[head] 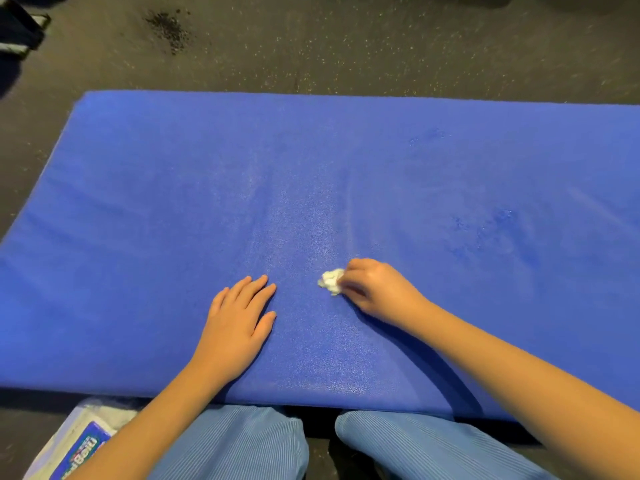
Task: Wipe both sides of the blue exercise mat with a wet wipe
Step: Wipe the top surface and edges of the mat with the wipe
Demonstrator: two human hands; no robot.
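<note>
We pinch the wadded wet wipe (331,281) in our right hand (375,289) against the blue mat (346,174); our left hand (239,322) lies flat on it, fingers spread.

One blue exercise mat (346,185) lies on the floor (346,46), with two hands (239,320) (375,289), one crumpled wet wipe (331,280) and one wipes packet (79,445).

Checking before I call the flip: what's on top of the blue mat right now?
The left hand lies flat on the blue mat; the right hand pinches a crumpled white wet wipe against it. Mat surface under the hands and wipe is hidden.
</note>
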